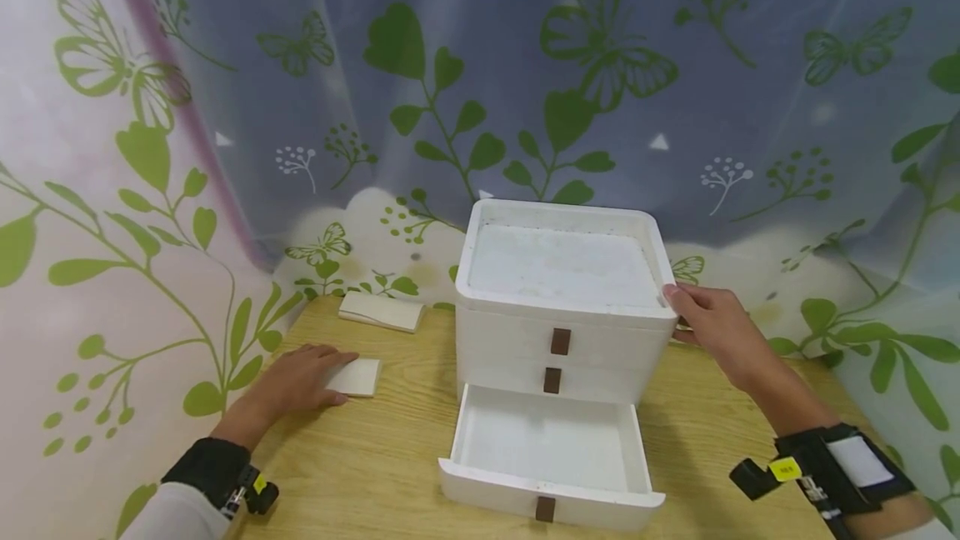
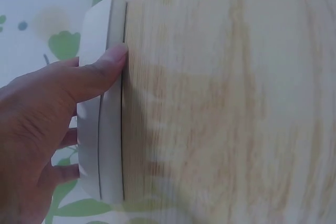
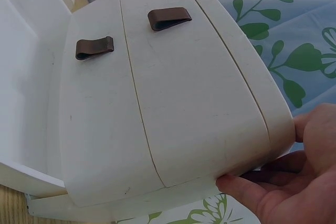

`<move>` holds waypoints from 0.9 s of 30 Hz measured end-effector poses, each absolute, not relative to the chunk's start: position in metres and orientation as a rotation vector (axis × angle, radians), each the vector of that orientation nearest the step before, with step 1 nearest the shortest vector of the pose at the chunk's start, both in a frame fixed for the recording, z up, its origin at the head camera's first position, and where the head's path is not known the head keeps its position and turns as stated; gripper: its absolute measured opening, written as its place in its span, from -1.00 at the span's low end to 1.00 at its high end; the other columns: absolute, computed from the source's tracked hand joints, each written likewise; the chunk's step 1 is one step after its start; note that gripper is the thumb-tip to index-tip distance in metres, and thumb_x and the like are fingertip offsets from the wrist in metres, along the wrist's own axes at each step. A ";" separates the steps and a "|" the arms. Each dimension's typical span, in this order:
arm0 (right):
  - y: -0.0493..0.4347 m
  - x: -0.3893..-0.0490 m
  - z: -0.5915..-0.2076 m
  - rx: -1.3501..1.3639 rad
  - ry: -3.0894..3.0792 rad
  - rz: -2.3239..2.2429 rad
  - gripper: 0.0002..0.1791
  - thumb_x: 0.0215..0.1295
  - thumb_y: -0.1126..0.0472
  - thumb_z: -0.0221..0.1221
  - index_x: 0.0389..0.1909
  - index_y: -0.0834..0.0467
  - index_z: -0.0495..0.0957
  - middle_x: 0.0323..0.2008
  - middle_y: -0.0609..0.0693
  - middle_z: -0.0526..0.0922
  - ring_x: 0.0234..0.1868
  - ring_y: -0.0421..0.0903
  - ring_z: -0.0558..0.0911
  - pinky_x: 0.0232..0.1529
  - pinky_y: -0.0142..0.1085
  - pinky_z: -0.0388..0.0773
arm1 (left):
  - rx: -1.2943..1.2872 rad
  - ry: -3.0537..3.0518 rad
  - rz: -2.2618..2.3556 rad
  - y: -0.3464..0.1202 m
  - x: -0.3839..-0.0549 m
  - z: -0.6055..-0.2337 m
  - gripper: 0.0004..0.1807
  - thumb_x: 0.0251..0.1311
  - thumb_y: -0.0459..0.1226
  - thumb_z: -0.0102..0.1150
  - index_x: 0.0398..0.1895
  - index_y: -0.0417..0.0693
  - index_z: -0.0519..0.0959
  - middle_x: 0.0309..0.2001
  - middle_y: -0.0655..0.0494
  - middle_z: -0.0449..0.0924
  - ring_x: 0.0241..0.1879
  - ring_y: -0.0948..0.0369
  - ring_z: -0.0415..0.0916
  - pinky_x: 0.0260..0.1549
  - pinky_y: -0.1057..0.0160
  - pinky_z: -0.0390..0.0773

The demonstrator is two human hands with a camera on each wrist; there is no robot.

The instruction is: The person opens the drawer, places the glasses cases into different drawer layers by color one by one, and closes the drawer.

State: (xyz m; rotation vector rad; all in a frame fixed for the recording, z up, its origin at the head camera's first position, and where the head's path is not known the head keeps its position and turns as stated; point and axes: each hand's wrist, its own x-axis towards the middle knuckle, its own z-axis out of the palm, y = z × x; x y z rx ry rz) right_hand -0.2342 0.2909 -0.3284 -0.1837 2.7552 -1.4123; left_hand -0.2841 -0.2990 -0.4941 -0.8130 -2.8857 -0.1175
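Note:
A white tabletop drawer unit (image 1: 558, 311) stands on the wooden table, its lowest drawer (image 1: 551, 448) pulled out with nothing in it. My right hand (image 1: 716, 327) grips the unit's upper right corner, thumb at the rim and fingers against the side; in the right wrist view the same hand (image 3: 294, 177) holds that edge. On the left, my left hand (image 1: 300, 380) holds a flat, cream, folded piece (image 1: 360, 377) near the tabletop. In the left wrist view the thumb lies over its layered edge, the other fingers partly hidden behind it.
Another flat cream piece (image 1: 381, 312) lies on the table (image 1: 405, 423) near the back curtain. Brown tab pulls (image 1: 560, 341) stick out from the drawer fronts. A shallow tray top (image 1: 562, 265) with a raised rim caps the unit. Leaf-and-butterfly curtains (image 1: 480, 90) surround the table.

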 end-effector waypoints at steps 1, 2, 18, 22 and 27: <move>0.291 -0.234 -0.328 -0.182 2.756 -1.412 -0.18 0.67 -0.23 -0.20 0.61 0.33 0.07 0.54 0.42 0.23 0.49 0.40 0.36 0.29 0.04 0.50 | -0.816 -2.880 -0.110 -0.299 -0.284 -0.494 -0.25 0.17 0.08 0.46 0.39 -0.03 0.54 0.17 -0.18 0.65 0.13 -0.18 0.61 0.05 -0.19 0.65; 0.291 -0.234 -0.328 -0.181 2.757 -1.412 -0.18 0.67 -0.23 -0.20 0.61 0.33 0.07 0.54 0.42 0.23 0.49 0.40 0.36 0.29 0.04 0.50 | -0.820 -2.872 -0.104 -0.299 -0.283 -0.494 -0.25 0.17 0.08 0.45 0.39 -0.02 0.54 0.16 -0.16 0.66 0.12 -0.16 0.62 0.03 -0.17 0.66; 0.291 -0.234 -0.327 -0.162 2.723 -1.432 -0.14 0.66 -0.24 -0.20 0.61 0.37 0.03 0.56 0.43 0.18 0.52 0.39 0.32 0.31 -0.01 0.48 | -0.871 -2.555 0.223 -0.292 -0.273 -0.504 -0.28 0.15 0.16 0.42 0.27 -0.06 0.62 -0.08 -0.05 0.70 -0.16 -0.03 0.67 -0.42 -0.01 0.67; 0.291 -0.233 -0.327 -0.160 2.721 -1.437 -0.14 0.66 -0.24 -0.20 0.61 0.36 0.03 0.56 0.43 0.18 0.52 0.39 0.32 0.32 0.01 0.48 | -0.876 -2.549 0.190 -0.287 -0.269 -0.498 -0.28 0.15 0.17 0.42 0.28 -0.04 0.62 -0.04 -0.05 0.69 -0.11 -0.04 0.66 -0.37 -0.05 0.68; 0.290 -0.232 -0.326 -0.174 2.727 -1.433 -0.15 0.66 -0.24 -0.20 0.61 0.36 0.04 0.55 0.43 0.19 0.51 0.40 0.33 0.31 0.00 0.49 | -0.903 -2.512 0.165 -0.273 -0.263 -0.486 -0.26 0.14 0.18 0.43 0.29 -0.02 0.61 -0.01 -0.02 0.70 -0.08 -0.03 0.66 -0.33 -0.04 0.68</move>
